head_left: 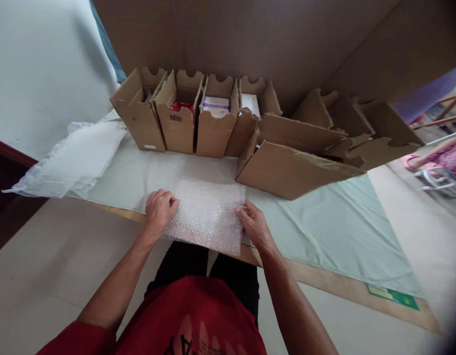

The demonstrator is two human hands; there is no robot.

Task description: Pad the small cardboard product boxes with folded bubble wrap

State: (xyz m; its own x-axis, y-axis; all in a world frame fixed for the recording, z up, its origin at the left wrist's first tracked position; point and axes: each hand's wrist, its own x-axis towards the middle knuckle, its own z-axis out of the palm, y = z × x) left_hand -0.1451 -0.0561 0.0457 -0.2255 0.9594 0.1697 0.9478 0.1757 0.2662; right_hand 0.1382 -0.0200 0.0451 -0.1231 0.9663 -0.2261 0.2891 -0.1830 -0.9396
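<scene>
A sheet of bubble wrap (pixel 208 213) lies flat at the near edge of the table, on a pale green cloth (pixel 324 227). My left hand (pixel 158 212) rests on the sheet's left edge with its fingers curled closed over it. On the right edge, my right hand (pixel 254 226) pinches the wrap between fingers and thumb. Both hands sit at the table's front edge, just above my lap.
A row of open cardboard boxes (pixel 183 116) stands at the back, some holding white and red items. Larger flattened cardboard boxes (pixel 298 162) lie to the right. A pile of clear plastic bags (pixel 72 158) hangs over the table's left end. A cardboard wall rises behind.
</scene>
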